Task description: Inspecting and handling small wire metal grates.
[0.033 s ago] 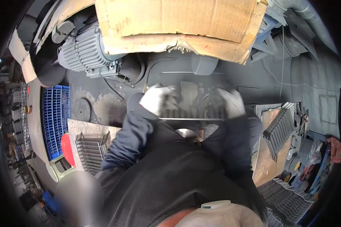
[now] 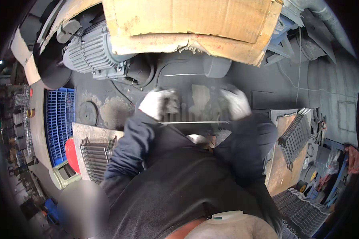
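Note:
My left hand [image 2: 157, 104], in a white glove with dark, dirty fingers, is closed at the left end of a metal wire rack [image 2: 195, 122]. At the rack's right end my right hand [image 2: 236, 104], gloved the same way, is closed too. Motion smears the fingers and the rack's bars; its near edge shows as a bright line, and a second bright line lies farther off. Just beyond the rack, below the cardboard, is a grey rounded machine part [image 2: 217, 67].
A torn cardboard sheet [image 2: 187, 24] overhangs the far side, beside a grey finned motor [image 2: 92, 51]. Racks are stacked at left [image 2: 95, 157] and right [image 2: 294, 137], the latter on a board [image 2: 281, 175]. A blue plastic crate [image 2: 60, 123] stands at left; more racks [image 2: 301, 209] lie lower right.
Both hands and the rack between them have shifted a little to the left and slightly away from me. The hands keep their hold on the rack.

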### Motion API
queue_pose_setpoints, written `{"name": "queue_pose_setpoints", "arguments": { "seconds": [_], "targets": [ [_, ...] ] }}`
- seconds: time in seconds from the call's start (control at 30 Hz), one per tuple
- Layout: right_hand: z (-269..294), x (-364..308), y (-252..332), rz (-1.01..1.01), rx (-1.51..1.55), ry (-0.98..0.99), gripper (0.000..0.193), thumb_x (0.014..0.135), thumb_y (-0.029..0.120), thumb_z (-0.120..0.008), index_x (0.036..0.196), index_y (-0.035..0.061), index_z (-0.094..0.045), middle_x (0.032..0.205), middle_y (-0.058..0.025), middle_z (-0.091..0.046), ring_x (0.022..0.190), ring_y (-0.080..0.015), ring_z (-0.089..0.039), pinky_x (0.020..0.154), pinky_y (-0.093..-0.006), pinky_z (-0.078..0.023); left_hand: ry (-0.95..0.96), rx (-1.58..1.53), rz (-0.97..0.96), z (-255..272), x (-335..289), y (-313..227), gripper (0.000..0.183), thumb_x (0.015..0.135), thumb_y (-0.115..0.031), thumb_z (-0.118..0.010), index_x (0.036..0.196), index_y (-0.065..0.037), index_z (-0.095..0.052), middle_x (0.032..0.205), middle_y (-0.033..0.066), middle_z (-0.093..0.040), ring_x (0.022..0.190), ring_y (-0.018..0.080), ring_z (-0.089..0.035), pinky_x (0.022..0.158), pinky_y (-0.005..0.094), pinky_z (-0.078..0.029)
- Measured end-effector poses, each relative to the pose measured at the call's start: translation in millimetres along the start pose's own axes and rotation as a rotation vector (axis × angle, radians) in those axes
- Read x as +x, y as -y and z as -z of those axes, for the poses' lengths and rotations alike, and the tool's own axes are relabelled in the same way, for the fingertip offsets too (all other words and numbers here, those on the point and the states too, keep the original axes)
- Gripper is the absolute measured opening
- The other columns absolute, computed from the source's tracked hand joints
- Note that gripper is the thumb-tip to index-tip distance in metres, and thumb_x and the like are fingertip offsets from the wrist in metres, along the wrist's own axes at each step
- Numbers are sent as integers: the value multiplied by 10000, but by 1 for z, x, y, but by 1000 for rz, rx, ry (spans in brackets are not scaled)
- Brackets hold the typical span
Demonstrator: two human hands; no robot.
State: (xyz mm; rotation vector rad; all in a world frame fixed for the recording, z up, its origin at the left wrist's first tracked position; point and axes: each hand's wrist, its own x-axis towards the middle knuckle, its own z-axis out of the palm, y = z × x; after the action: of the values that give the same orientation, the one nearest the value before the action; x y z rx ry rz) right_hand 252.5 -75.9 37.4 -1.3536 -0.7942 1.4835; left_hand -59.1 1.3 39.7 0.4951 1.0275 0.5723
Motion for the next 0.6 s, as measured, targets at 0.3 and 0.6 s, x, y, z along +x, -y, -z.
{"name": "queue_pose_setpoints", "arguments": {
  "seconds": [0.3, 0.6],
  "targets": [
    [-49, -42, -7, -198, 383, 21, 186, 1055, 79, -625, 1227, 17, -660, 1040, -91, -731, 800, -127, -684, 658, -251, -589, -38, -77, -105, 24, -83, 11, 126, 1041, -79, -616, 1153, -24, -626, 840, 82, -688, 630, 202, -688, 541, 349, -620],
    [-36, -114, -11, 29, 173, -106, 264, 1060, 69, -620, 1318, 30, -658, 1062, -77, -744, 886, -117, -718, 705, -262, -598, 47, -14, -216, -3, -112, 51, 145, 1020, -137, -675, 1078, -26, -605, 794, 79, -666, 585, 187, -670, 536, 309, -578]
  ]
}}
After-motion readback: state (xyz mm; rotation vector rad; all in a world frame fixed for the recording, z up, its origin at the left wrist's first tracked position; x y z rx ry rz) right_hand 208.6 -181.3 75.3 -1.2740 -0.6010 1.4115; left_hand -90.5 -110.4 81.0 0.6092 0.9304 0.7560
